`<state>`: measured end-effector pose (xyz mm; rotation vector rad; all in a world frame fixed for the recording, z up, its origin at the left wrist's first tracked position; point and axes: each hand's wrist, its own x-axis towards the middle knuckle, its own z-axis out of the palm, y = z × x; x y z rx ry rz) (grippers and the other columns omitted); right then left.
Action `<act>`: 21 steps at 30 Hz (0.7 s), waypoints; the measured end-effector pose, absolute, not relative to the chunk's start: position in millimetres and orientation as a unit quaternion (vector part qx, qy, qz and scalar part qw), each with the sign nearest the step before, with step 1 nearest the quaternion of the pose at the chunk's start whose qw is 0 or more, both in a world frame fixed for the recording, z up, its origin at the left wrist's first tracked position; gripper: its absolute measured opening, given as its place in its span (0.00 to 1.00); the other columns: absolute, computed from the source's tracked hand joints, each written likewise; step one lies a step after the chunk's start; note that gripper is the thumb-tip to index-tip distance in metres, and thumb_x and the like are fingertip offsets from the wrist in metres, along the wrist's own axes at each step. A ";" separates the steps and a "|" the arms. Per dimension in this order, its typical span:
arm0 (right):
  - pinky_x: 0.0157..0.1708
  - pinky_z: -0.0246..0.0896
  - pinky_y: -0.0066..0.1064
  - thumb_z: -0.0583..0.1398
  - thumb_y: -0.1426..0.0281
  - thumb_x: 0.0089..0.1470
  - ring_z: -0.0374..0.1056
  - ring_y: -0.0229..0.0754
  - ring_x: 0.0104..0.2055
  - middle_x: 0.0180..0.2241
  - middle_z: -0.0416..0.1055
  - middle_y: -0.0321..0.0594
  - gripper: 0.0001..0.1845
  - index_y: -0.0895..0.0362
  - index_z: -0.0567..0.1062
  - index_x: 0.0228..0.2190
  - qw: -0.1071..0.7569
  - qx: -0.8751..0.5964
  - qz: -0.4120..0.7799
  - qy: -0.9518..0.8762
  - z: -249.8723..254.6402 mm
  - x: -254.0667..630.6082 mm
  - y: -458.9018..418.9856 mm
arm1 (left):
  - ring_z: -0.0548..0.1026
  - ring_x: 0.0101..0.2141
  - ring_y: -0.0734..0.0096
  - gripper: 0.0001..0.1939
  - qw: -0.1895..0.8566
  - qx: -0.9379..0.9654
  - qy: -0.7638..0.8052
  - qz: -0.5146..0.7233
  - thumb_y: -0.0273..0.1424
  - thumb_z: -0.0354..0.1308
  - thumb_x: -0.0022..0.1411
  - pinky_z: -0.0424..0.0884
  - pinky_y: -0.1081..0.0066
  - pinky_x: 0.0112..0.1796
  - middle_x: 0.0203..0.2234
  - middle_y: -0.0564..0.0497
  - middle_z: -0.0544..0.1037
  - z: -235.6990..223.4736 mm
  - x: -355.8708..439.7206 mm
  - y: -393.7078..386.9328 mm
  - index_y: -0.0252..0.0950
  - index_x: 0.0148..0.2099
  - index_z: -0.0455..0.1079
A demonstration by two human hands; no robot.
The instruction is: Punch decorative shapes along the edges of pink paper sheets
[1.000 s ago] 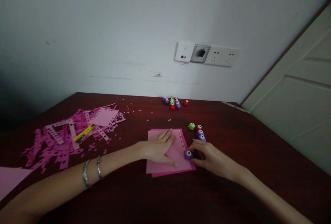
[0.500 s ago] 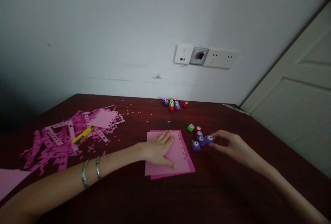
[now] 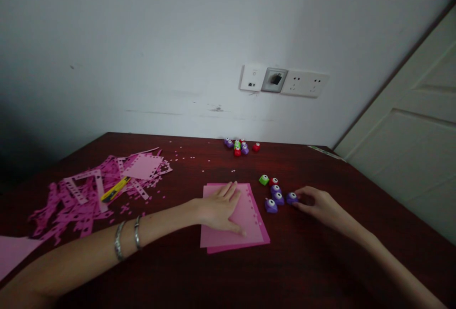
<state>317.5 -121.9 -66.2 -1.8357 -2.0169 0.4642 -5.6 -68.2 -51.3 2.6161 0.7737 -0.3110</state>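
Observation:
My left hand (image 3: 221,209) lies flat with fingers spread on a light pink sheet (image 3: 245,226), which rests over a darker pink sheet (image 3: 264,233). Small punched shapes run down the light sheet's right edge. To the right, my right hand (image 3: 315,202) pinches a purple craft punch (image 3: 292,198) between thumb and fingers, low at the tabletop. Left of it stand another purple punch (image 3: 270,205), two more purple punches (image 3: 278,198), a red punch (image 3: 273,182) and a green punch (image 3: 264,179).
Several punches (image 3: 237,147) cluster near the wall. On the left, a pile of pink paper scraps (image 3: 81,190) holds a yellow cutter knife (image 3: 116,189) and a punched pink card (image 3: 144,166). A pink sheet (image 3: 14,254) lies at the left edge. Wall sockets (image 3: 304,83) sit above the table.
My right hand has moved right, off the paper's edge. The purple punch from there now stands beside the sheets, and the hand grips another purple punch. My left hand stays put.

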 end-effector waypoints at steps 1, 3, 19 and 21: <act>0.36 0.65 0.35 0.58 0.61 0.49 0.70 0.47 0.35 0.34 0.74 0.44 0.15 0.58 0.74 0.35 0.187 -0.652 0.162 -0.716 -65.3 317.0 -122.4 | 0.30 0.61 0.46 0.55 0.190 0.936 0.278 -0.102 0.59 0.44 0.53 0.43 0.54 0.58 0.62 0.34 0.28 -50.9 -4.0 -65.7 0.21 0.65 0.32; 0.36 0.65 0.36 0.59 0.61 0.48 0.70 0.47 0.35 0.35 0.74 0.45 0.17 0.58 0.74 0.37 0.194 -0.652 0.153 -0.716 -61.9 315.8 -123.9 | 0.31 0.61 0.47 0.52 0.160 0.942 0.287 -0.068 0.58 0.43 0.54 0.44 0.54 0.58 0.63 0.34 0.31 -50.9 -0.3 -54.9 0.22 0.65 0.33; 0.37 0.67 0.34 0.54 0.59 0.53 0.71 0.46 0.36 0.35 0.75 0.43 0.15 0.54 0.76 0.33 0.240 -0.617 0.139 -0.736 -36.1 298.1 -132.5 | 0.72 0.31 0.68 0.12 0.141 0.827 0.494 0.229 0.34 0.58 0.54 0.65 0.74 0.32 0.29 0.48 0.77 -65.7 18.3 162.3 0.31 0.37 0.74; 0.37 0.67 0.34 0.54 0.59 0.54 0.71 0.45 0.36 0.35 0.75 0.42 0.15 0.54 0.76 0.34 0.232 -0.613 0.154 -0.740 -37.0 294.9 -132.6 | 0.72 0.29 0.70 0.13 0.155 0.825 0.489 0.238 0.37 0.60 0.51 0.64 0.75 0.30 0.28 0.50 0.77 -73.6 23.9 169.9 0.32 0.36 0.75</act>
